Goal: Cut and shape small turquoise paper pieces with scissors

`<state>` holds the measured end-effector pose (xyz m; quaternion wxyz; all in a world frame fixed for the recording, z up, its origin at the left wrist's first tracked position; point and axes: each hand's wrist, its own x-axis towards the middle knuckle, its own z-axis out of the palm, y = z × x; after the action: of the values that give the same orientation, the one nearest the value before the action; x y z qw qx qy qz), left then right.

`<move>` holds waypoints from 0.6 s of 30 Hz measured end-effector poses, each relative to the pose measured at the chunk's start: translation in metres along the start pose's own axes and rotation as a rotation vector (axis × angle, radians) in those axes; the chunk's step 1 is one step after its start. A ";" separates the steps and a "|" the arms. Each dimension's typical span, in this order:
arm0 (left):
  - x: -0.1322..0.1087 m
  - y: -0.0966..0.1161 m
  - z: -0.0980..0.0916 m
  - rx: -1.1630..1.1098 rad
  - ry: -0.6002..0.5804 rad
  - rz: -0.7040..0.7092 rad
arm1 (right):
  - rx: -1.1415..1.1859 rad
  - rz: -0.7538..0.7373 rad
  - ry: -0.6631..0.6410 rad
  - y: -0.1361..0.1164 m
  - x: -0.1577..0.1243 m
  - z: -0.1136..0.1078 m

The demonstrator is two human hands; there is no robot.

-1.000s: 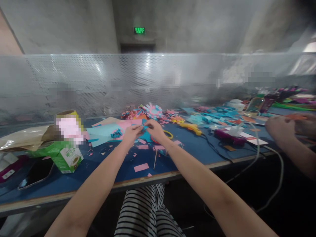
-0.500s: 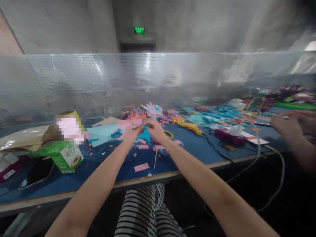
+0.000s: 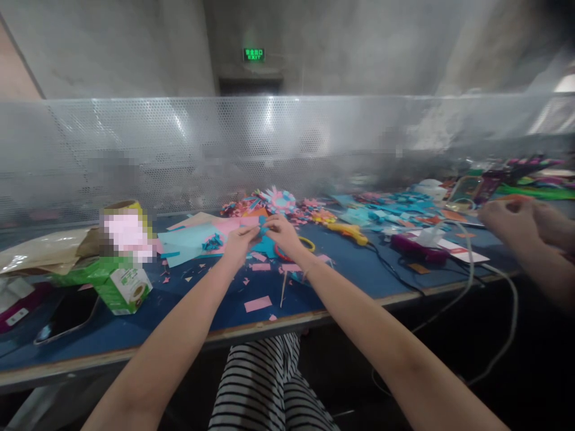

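My left hand [image 3: 241, 240] and my right hand [image 3: 284, 234] meet above the middle of the table, fingers pinched. Between their fingertips is a small blue piece of paper [image 3: 263, 225], which both hands hold. Its exact shape is too small to make out. Behind and below the hands lie sheets of pink paper [image 3: 228, 226] and light blue paper [image 3: 182, 244], with a small heap of curled blue paper pieces [image 3: 212, 242] on them. By my right wrist, scissors with a yellow handle loop [image 3: 308, 243] are partly covered by the hand.
A yellow glue gun [image 3: 348, 232] with a black cord lies to the right, near a purple tissue pack [image 3: 420, 250]. Paper flowers [image 3: 281, 200] are piled at the back. At left stand a green box [image 3: 128, 288] and a phone [image 3: 69, 314]. A co-worker's hands [image 3: 516, 224] are far right.
The blue paper now shows more plainly between my fingertips; my hands have barely shifted. The co-worker's hands at the right have moved slightly left.
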<state>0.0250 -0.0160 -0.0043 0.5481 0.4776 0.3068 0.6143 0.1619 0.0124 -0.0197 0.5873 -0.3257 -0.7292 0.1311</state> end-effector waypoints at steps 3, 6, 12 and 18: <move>0.000 0.001 0.000 0.013 0.018 -0.009 | 0.000 0.036 0.011 0.000 0.001 -0.001; 0.002 0.000 -0.001 0.043 0.048 -0.011 | 0.016 0.111 0.016 0.002 0.001 -0.001; 0.011 -0.005 -0.009 0.164 0.101 0.076 | 0.279 0.251 -0.027 0.003 0.000 0.003; 0.020 -0.013 -0.020 0.409 0.030 0.196 | 0.271 0.278 -0.146 -0.011 -0.001 0.002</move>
<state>0.0126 0.0089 -0.0183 0.3729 0.5970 0.3852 0.5968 0.1565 0.0038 -0.0153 0.5475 -0.3309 -0.6938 0.3309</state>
